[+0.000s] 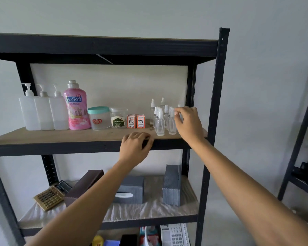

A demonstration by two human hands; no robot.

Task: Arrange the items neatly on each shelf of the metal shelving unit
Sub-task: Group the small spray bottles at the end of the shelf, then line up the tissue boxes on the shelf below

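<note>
Shelving unit [219, 103]: I had the black metal frame filling my view, with the upper wooden shelf [60, 135] as my working level.
Left part of that shelf: three white pump bottles [43, 110], a pink softener bottle [76, 107], two jars [107, 118] and two orange ink boxes [136, 121] already stood in a tidy row, so I judged them finished.
Lower shelf: a calculator [49, 197], a brown box [84, 185] and two grey boxes [172, 185] lay at mixed angles, not yet sorted.
Left hand [134, 148]: it rested on the shelf's front edge with fingers curled over the lip, holding no item; I counted on it as my brace.
Right hand [187, 121]: it was at the right side of the spray bottle cluster, fingertips drawn together at the cap of one bottle; whether they truly pinched it I could not tell.
Spray bottles [163, 119]: small, clear, white-capped, bunched unevenly near the right post.
Doing it well: I judged these light and top-heavy, so shifting one at a time, gripping low on the body, lining them up beside the ink boxes.
</note>
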